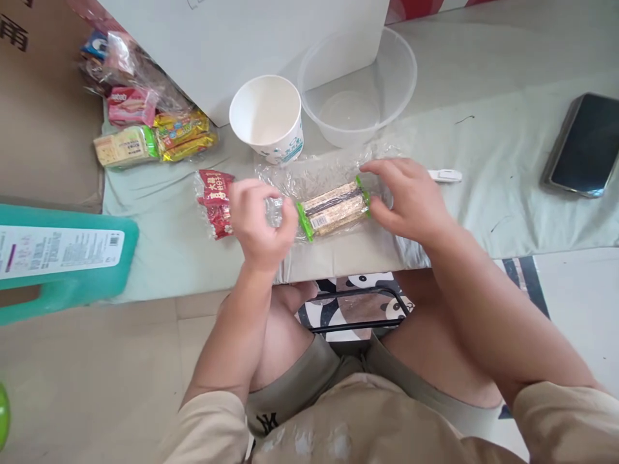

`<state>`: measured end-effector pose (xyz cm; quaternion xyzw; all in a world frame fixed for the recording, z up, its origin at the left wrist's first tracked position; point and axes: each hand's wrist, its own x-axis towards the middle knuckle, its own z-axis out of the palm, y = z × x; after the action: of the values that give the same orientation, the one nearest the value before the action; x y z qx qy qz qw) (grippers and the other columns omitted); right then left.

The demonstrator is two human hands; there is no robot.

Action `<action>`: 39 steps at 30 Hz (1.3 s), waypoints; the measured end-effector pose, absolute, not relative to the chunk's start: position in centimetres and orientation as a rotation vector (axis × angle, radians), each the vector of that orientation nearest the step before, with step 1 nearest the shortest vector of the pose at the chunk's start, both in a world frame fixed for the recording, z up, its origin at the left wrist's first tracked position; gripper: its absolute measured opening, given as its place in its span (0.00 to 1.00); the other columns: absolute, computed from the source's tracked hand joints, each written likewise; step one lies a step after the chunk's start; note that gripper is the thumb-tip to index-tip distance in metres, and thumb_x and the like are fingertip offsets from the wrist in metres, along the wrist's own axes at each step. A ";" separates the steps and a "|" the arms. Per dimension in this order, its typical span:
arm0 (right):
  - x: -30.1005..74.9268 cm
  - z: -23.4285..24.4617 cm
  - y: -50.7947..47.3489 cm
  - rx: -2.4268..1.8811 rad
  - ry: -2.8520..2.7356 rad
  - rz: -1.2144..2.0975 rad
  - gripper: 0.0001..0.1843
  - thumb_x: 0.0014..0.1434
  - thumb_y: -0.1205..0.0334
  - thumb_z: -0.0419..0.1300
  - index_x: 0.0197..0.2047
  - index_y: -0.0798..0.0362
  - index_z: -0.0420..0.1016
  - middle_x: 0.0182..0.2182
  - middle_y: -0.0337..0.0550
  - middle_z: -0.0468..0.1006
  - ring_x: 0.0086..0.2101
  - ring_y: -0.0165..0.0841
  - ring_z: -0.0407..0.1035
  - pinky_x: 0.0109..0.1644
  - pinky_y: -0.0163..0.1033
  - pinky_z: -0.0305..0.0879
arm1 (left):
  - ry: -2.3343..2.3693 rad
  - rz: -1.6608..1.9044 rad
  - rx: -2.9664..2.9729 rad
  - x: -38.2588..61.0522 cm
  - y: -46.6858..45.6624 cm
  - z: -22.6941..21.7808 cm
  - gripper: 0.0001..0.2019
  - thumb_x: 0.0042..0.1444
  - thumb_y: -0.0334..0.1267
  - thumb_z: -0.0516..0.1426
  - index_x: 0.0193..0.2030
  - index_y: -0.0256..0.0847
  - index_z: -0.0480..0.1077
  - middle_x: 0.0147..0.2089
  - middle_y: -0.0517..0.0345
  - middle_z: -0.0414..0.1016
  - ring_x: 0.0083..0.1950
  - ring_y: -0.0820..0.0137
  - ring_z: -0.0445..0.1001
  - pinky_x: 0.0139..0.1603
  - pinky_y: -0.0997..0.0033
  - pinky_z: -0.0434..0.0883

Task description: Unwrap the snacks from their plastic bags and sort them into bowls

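Observation:
A snack pack (338, 207) in clear wrapping with green ends and a barcode lies slightly tilted on clear plastic film (309, 169). To its left, my left hand (261, 222) hovers with curled fingers and the thumb held apart, nothing visible between them. My right hand (409, 200) is at the pack's right green end, thumb and forefinger spread on either side of it; whether they touch it I cannot tell. A red snack packet (215, 200) sits partly behind my left hand. Beyond my right hand shows a white object (445, 175), perhaps a cutter handle.
Behind the film stand a white paper tub (267, 116) and a clear plastic bowl (358, 90), against a white box (251, 38). Several wrapped snacks (133, 106) lie at far left. A teal jug (68, 258) stands left, a phone (583, 145) right.

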<state>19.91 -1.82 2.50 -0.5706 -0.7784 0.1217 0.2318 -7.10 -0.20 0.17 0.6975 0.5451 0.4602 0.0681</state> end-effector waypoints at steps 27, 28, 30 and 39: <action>23.3 5.0 -3.7 -1.461 -2.170 1.094 0.13 0.63 0.51 0.58 0.37 0.47 0.82 0.28 0.38 0.83 0.27 0.34 0.74 0.33 0.41 0.68 | 0.868 -0.349 1.489 -10.7 -1.5 7.5 0.13 0.58 0.47 0.61 0.30 0.41 0.78 0.15 0.64 0.69 0.17 0.76 0.64 0.21 0.76 0.58; 22.7 4.8 -3.5 -1.505 -2.108 0.906 0.11 0.63 0.53 0.59 0.37 0.47 0.82 0.28 0.39 0.82 0.28 0.35 0.75 0.35 0.42 0.68 | 0.827 -0.221 1.475 -10.3 -1.3 7.7 0.12 0.57 0.48 0.62 0.31 0.41 0.78 0.17 0.63 0.71 0.17 0.75 0.66 0.20 0.75 0.59; 21.2 4.1 -3.1 -1.488 -2.044 0.610 0.10 0.62 0.56 0.60 0.42 0.47 0.81 0.36 0.44 0.84 0.36 0.40 0.77 0.43 0.46 0.71 | 0.798 0.194 1.458 -8.5 -1.0 7.4 0.12 0.58 0.49 0.63 0.35 0.43 0.77 0.21 0.61 0.76 0.18 0.73 0.69 0.20 0.72 0.64; 17.2 1.6 -1.3 -1.398 -2.419 0.434 0.37 0.56 0.58 0.63 0.69 0.53 0.70 0.60 0.56 0.77 0.61 0.56 0.66 0.64 0.59 0.63 | 1.283 1.053 1.824 -4.4 0.9 0.2 0.09 0.68 0.42 0.54 0.46 0.43 0.72 0.48 0.53 0.82 0.52 0.65 0.81 0.58 0.61 0.76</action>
<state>17.21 -1.32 1.59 -0.4884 -0.8449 0.1516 0.1566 -4.38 0.91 0.23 0.6979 0.4910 0.4029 0.3310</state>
